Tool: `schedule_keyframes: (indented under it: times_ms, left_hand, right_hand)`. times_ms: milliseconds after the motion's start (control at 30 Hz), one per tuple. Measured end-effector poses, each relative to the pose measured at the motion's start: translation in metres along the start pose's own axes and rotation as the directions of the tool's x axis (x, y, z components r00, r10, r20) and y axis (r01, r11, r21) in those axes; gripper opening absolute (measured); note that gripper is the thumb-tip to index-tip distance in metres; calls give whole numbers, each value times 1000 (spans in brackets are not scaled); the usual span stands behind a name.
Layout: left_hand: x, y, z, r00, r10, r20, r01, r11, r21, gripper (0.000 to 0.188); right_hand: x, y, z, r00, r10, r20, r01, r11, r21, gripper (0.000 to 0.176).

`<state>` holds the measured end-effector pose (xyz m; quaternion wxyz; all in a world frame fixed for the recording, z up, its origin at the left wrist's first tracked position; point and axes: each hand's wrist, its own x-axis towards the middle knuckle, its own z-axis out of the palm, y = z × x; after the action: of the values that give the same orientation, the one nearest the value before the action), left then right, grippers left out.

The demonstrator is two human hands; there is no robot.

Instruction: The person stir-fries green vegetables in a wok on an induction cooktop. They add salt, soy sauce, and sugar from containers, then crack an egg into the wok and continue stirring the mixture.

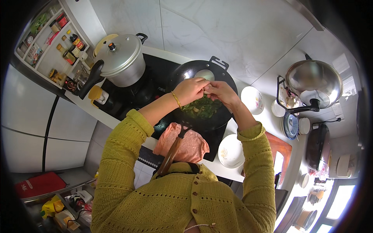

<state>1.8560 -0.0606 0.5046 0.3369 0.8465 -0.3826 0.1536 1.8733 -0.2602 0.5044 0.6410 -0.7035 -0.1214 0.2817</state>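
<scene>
Over a black wok my left hand and my right hand meet, fingertips pinched together. Between them is a small pale thing, mostly hidden by the fingers, so I cannot tell what it is. Chopped green leafy vegetables lie in the wok below. Just beyond my fingers shows a smooth pale oval shape, partly covered. The wok's wooden handle points toward my body, and a salmon-pink cloth lies under it.
A lidded aluminium pressure cooker stands left on the black cooktop, near a yellow-capped jar. White bowls flank the wok on the right. Farther right are a steel pan and a brown cutting board. Shelves hold condiment bottles.
</scene>
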Motion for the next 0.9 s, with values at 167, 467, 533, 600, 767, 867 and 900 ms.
schedule_keyframes:
  times_ms: [167,467,533,600,767,867,900]
  left_hand:
    - [-3,-4,0,1000,-23,-19,21,998,-64,37]
    - [-11,-18,-2,998,-14,56,12,999,38,29]
    - [-14,-20,-3,998,-14,61,10,997,74,29]
    - [-15,-19,-3,1000,-22,17,20,995,101,26]
    - [-19,-13,-4,926,-362,-104,354,931,-82,22]
    - [-18,-1,0,704,-710,10,562,549,-619,24]
    - [-14,3,1,626,-774,98,525,325,-787,26]
  right_hand:
    - [4,0,0,999,-28,32,30,997,-69,29]
    - [1,6,9,804,-590,74,321,325,-890,30]
    - [2,8,11,770,-624,132,331,214,-919,33]
    - [1,10,11,783,-603,157,290,130,-948,36]
    - [-8,11,12,684,-729,23,300,253,-920,38]
    - [-16,2,15,727,-682,-79,289,408,-866,41]
    - [-19,-3,19,721,-673,-167,349,560,-751,41]
